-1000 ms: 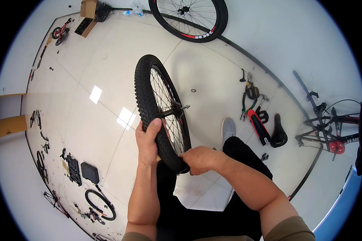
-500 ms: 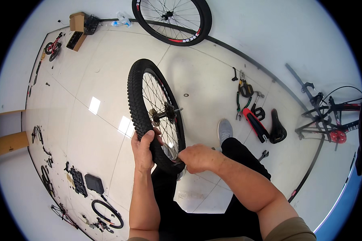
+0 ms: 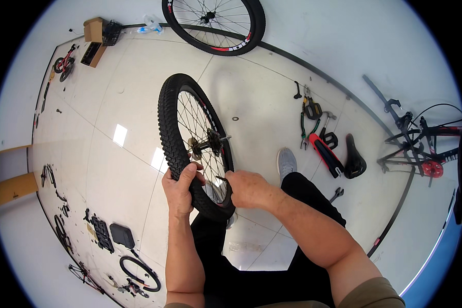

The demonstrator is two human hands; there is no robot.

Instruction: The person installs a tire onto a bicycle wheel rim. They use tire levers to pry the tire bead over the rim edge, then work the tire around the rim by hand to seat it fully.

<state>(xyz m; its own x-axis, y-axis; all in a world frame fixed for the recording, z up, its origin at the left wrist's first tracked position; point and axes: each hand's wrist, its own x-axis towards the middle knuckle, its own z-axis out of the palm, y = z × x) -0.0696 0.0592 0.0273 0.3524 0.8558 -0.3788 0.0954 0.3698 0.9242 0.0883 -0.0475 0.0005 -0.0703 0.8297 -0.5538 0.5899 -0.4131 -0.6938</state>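
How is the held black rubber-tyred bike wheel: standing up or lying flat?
Upright, slightly tilted: the left hand grips the wheel, its tread and spokes both showing.

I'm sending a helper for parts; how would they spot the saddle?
Start at the bike frame on the far right. On the floor left of it lies the saddle, beside a red-and-black part. Unlike that part, it looks mostly black with a narrow nose.

sleeves [image 3: 372, 294]: short, olive-brown | forearms [image 3: 185, 251]: bare | trousers [image 3: 313, 203]: black, long | shoe [image 3: 287, 162]: grey, pale sole edge
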